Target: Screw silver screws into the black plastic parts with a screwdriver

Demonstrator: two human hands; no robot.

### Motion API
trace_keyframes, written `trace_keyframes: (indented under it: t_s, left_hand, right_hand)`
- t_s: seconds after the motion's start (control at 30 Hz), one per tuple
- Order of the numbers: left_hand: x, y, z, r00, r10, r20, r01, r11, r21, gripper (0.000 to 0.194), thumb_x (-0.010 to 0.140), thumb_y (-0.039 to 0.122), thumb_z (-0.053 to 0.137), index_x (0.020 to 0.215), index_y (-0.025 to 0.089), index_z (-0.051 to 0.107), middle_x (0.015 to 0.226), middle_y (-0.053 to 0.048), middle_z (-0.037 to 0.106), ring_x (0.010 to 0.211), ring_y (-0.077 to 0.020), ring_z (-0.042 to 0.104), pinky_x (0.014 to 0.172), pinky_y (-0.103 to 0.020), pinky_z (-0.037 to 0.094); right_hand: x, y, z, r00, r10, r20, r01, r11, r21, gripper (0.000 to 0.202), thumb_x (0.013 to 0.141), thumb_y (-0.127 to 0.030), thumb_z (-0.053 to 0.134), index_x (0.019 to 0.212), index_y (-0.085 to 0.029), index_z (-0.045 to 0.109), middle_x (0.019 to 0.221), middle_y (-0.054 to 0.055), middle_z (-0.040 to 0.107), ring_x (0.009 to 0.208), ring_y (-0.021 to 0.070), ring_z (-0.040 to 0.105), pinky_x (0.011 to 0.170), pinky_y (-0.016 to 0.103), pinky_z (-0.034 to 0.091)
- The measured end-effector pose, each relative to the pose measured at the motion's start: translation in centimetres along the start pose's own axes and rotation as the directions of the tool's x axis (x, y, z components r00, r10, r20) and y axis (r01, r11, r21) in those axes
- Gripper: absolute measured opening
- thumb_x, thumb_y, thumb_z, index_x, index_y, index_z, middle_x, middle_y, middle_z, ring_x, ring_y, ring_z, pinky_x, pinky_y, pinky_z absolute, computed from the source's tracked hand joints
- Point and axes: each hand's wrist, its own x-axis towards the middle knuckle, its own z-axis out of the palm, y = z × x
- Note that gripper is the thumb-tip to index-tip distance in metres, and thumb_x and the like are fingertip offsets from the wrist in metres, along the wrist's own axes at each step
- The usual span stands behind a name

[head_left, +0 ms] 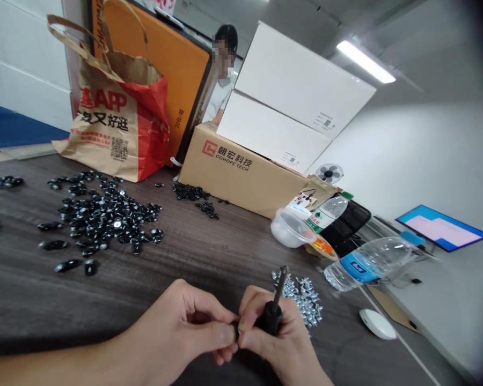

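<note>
A dark wood-grain tabletop (193,257) carries everything. Toward ten o'clock lies a wide scatter of small black caps (104,214), with stray ones out at nine o'clock. A paper shopping bag (116,118) stands at eleven o'clock. At twelve o'clock sits a cardboard box (241,171), more black bits at its foot. At two o'clock lie a clear lidded cup (290,228) and two plastic bottles (366,262). A heap of small silver screws (301,295) lies at three o'clock, near a white oval object (377,324).
</note>
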Motion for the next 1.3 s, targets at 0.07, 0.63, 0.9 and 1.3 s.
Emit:
trace_keyframes:
  t_s: [0.07, 0.63, 0.9, 1.3]
  left_hand:
    - [0.2, 0.0, -0.3, 0.999, 0.021, -0.027, -0.021, 1.0, 0.004, 0.012, 0.075, 0.026, 0.077, 0.071, 0.015, 0.081, 0.063, -0.003, 0.072, 0.063, -0.0151, 0.062, 0.067, -0.027, 0.052]
    - [1.9, 1.6, -3.0, 0.95, 0.093, -0.298, -0.099, 0.995, -0.006, 0.021, 0.071, 0.028, 0.081, 0.083, 0.012, 0.077, 0.068, -0.004, 0.073, 0.063, -0.0164, 0.066, 0.065, -0.03, 0.055]
    - [2.0, 1.5, -3.2, 0.95, 0.077, -0.302, -0.082, 0.997, -0.002, 0.021, 0.073, 0.03, 0.079, 0.084, 0.012, 0.076, 0.067, -0.003, 0.071, 0.064, -0.0164, 0.065, 0.063, -0.03, 0.054]
    - [2.2, 1.5, -3.2, 0.95, 0.084, -0.301, -0.083, 0.996, 0.017, 0.022, 0.072, 0.029, 0.077, 0.084, 0.011, 0.076, 0.067, -0.003, 0.072, 0.066, -0.0165, 0.065, 0.066, -0.031, 0.054]
  right_hand:
    - [-0.1, -0.3, -0.6, 0.999, -0.021, -0.03, 0.019, 0.999, -0.04, 0.02, 0.068, -0.039, 0.087, 0.073, -0.025, 0.074, 0.063, -0.001, 0.058, 0.054, 0.0144, 0.049, 0.051, 0.027, 0.038]
    - [-2.2, -2.3, -6.7, 0.881, -0.255, -0.398, -0.035, 0.805, -0.593, 0.025, 0.084, -0.05, 0.071, 0.082, -0.026, 0.064, 0.067, 0.002, 0.06, 0.052, 0.018, 0.055, 0.045, 0.027, 0.044]
    - [-0.7, -1.9, -6.6, 0.888, 0.221, -0.404, -0.22, 0.974, 0.048, 0.03, 0.085, -0.047, 0.073, 0.083, -0.023, 0.055, 0.054, -0.009, 0.041, 0.04, 0.0059, 0.026, 0.036, 0.017, 0.028]
    - [-1.9, -1.6, -5.8, 0.849, -0.127, -0.514, 0.109, 0.992, -0.065, 0.026, 0.076, -0.036, 0.082, 0.072, -0.021, 0.062, 0.063, -0.003, 0.049, 0.05, 0.0092, 0.045, 0.044, 0.019, 0.038]
